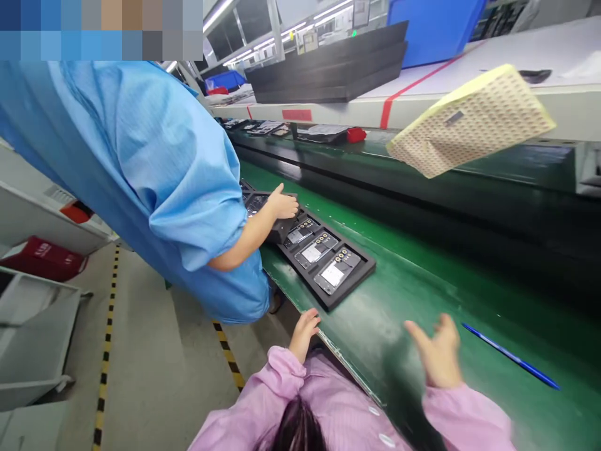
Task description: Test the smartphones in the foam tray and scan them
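Observation:
My left hand (305, 331) rests at the near edge of the green table (375, 313), its fingers stretched out and holding nothing. It is closest to the corner of a black tray (353, 288). In that tray lie several flat phone parts (334, 274) with round camera rings and pale labels. My right hand (440, 356) hovers over the tabletop, slightly blurred, thumb and fingers apart, with nothing in it. To its right lies a blue pen (511, 356), not touched.
A co-worker in a blue smock (188, 163) stands at the left, a hand (282, 205) on a second black tray (280, 233). Above the table runs a white shelf (347, 113) with stacked black trays (323, 69) and a blue bin (432, 28). A patterned yellow-edged sheet (469, 122) hangs there.

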Demonstrator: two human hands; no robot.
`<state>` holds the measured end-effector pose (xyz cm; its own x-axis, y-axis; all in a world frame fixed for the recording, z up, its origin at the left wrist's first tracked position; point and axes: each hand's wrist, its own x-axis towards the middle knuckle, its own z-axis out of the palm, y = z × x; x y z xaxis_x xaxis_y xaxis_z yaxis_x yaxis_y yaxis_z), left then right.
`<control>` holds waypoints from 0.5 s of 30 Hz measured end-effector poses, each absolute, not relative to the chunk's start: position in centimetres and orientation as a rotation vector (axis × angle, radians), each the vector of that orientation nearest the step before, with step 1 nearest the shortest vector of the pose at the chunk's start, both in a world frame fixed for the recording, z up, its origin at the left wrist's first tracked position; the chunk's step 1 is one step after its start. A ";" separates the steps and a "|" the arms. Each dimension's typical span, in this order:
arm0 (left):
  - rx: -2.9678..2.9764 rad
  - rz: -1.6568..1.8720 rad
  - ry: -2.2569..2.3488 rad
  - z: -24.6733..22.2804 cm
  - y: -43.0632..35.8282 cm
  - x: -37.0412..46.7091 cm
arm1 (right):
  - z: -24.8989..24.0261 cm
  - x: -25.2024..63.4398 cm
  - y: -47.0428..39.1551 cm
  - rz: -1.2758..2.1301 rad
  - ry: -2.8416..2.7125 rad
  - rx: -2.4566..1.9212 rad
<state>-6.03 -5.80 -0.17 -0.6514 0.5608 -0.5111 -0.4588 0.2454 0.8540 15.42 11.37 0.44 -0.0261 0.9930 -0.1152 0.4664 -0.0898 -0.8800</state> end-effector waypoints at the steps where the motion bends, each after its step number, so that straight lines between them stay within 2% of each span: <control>1: 0.110 1.531 1.676 -0.2 -6.0 -6.7 | -0.2 12.5 11.0 1.194 -1.593 -1.589; 5: 0.390 1.253 1.806 -0.5 -6.7 -8.8 | -3.1 2.5 9.5 1.321 -1.644 -1.538; 8: 0.894 0.670 2.078 -0.9 -7.6 -9.7 | -4.7 -1.0 8.9 1.325 -1.632 -1.510; 11: 1.217 0.137 2.088 -1.4 -8.4 -10.8 | -5.8 -1.9 8.1 1.290 -1.624 -1.452; 15: 1.325 0.014 2.023 -1.4 -8.3 -12.0 | -7.0 -1.9 7.0 1.244 -1.630 -1.392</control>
<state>-11.96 -8.27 -1.42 -0.2243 0.8059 -0.5478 0.7983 0.4744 0.3710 -1.88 7.00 -7.00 -0.2238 0.9696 -0.0991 0.3512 -0.0146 -0.9362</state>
